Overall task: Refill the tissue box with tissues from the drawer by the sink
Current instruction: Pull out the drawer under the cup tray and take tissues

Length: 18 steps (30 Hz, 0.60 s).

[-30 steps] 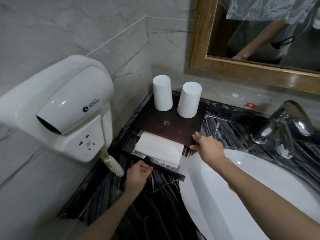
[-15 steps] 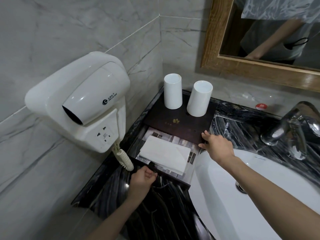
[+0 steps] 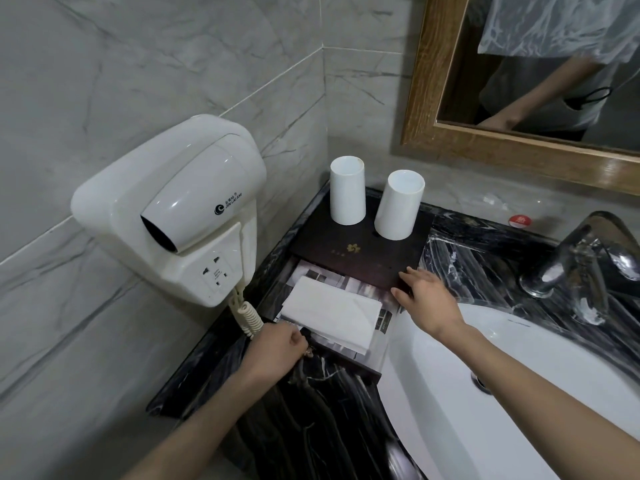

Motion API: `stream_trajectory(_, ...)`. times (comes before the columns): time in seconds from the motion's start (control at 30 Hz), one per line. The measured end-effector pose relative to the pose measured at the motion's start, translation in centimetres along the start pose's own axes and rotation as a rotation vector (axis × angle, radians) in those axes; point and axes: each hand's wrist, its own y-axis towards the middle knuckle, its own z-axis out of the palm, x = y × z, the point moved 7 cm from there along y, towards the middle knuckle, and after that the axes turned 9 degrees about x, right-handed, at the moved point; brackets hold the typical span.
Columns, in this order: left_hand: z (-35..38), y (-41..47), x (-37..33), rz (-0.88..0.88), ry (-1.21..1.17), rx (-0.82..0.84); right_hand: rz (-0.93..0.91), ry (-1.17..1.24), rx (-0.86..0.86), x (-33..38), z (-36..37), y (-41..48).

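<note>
The left hand [image 3: 277,348] is gripping the drawer [image 3: 349,358] front, probably its knob; the right hand [image 3: 427,299] is resting open-fingered on the box [image 3: 360,252] above the tissues [image 3: 332,313].

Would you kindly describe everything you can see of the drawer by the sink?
The drawer is a shallow dark tray pulled partway out from under a dark box on the black marble counter. Its floor looks mirrored or glossy. A flat stack of white tissues lies in it, slightly askew. The left hand grips its front edge at a small knob; the right hand rests on the box's near right corner.
</note>
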Motion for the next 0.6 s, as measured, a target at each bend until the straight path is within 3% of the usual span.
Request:
stream_trajectory(0.13, -2.3, 0.5, -1.7, 0.093, -0.054, -0.073, -0.113, 0.08, -0.139, 2.0, -0.9, -0.7)
stream_trajectory(0.3, -3.9, 2.6, -2.8, 0.13, -0.115, -0.193, -0.15, 0.142, -0.055, 4.3, 0.0, -0.6)
stream_trajectory(0.47, -2.6, 5.4, -2.0, -0.005, -0.105, -0.065, -0.108, 0.152, 0.179, 5.0, 3.0, 0.0)
stream_trajectory(0.6, -1.5, 6.9, -0.7, -0.092, -0.118, 0.033, -0.082, 0.147, 0.214, 5.0, 4.1, 0.5)
